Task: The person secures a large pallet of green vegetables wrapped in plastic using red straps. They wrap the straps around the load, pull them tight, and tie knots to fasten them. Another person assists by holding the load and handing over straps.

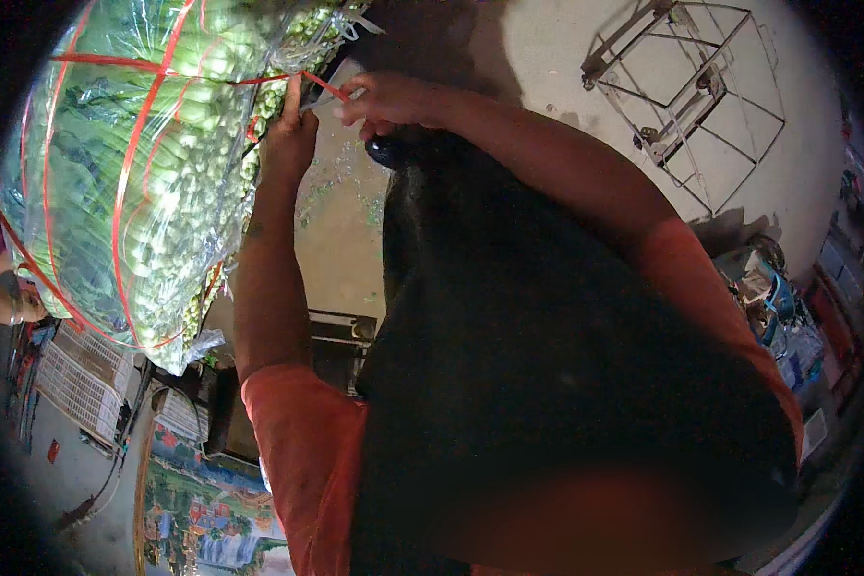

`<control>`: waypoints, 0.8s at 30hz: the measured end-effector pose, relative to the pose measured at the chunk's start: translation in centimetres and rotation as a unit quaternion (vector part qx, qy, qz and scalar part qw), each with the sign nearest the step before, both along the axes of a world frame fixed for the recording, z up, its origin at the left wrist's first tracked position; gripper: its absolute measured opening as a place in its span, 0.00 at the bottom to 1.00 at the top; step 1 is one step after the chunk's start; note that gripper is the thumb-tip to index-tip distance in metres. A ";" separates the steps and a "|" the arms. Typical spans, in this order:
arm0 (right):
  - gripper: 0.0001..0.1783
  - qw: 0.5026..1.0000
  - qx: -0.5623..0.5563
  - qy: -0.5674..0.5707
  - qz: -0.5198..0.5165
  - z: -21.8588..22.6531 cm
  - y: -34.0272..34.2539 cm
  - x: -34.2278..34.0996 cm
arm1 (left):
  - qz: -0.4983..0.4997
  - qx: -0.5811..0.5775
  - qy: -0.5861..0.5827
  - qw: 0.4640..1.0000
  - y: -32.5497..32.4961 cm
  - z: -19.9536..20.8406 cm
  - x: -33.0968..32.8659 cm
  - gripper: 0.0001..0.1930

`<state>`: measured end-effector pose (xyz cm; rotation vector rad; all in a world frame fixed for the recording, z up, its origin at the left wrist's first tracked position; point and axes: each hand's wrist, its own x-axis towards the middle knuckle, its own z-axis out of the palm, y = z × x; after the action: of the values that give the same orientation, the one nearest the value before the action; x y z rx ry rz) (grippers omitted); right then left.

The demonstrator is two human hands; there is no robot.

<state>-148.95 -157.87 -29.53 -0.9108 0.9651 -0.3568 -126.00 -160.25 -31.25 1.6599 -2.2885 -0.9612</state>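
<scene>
A large bundle of leafy green vegetables (178,182), wrapped in clear plastic, fills the upper left, its pale stem ends turned toward me. Red plastic string (144,125) crosses it several times. At the bundle's edge, my left hand (291,144) has its index finger stretched up against the string and its other fingers curled; they seem to pinch the string. Just to the right, my right hand (394,101) is closed on the same string, which runs taut between the two hands.
Another person's hand (14,302) is at the bundle's far left side. A metal wire frame (696,96) stands on the floor at upper right. Assorted clutter (778,307) lies at the right. A white slatted panel (86,379) and a colourful landscape picture (211,509) are at lower left.
</scene>
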 end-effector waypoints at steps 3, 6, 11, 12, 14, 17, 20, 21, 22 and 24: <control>0.20 0.995 0.060 -0.075 -0.021 0.5 -0.5 0.9 | 0.054 0.083 0.003 0.995 0.3 0.0 0.3 0.34; 0.19 0.986 0.055 -0.153 -0.046 1.4 -1.7 1.6 | 0.023 0.019 0.042 0.999 0.3 -1.0 0.8 0.32; 0.16 0.935 0.047 -0.165 -0.310 0.0 -3.0 3.8 | 0.055 0.131 -0.020 0.990 0.0 0.9 -0.9 0.33; 0.16 0.933 0.025 -0.173 -0.314 0.0 -3.1 4.5 | 0.032 0.105 -0.013 0.994 0.4 -0.1 0.2 0.34; 0.15 0.957 -0.081 -0.107 -0.258 0.0 -3.3 5.9 | 0.007 0.091 -0.011 0.996 0.8 -2.0 2.6 0.35; 0.13 0.916 -0.284 0.128 -0.252 -2.7 -3.8 6.2 | 0.012 0.148 -0.041 0.988 -0.1 0.4 0.0 0.34; 0.12 0.869 -0.347 0.247 -0.251 -1.2 -3.9 7.2 | 0.018 0.117 0.050 0.992 0.5 -0.8 1.4 0.33; 0.11 0.855 -0.361 0.265 -0.263 -1.2 -3.8 7.3 | 0.016 0.119 0.054 0.991 0.3 -0.7 1.2 0.34; 0.11 0.840 -0.373 0.282 -0.274 -1.1 -3.6 7.4 | 0.014 0.122 0.058 0.991 0.3 -0.6 0.9 0.35; 0.11 0.789 -0.429 0.306 -0.317 -1.8 -3.6 7.9 | 0.009 0.140 -0.013 0.990 -0.1 1.0 -0.4 0.35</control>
<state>-141.08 -161.50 -31.34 -1.5658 1.7790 -1.1974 -126.39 -160.38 -30.26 1.8014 -2.2338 -1.3149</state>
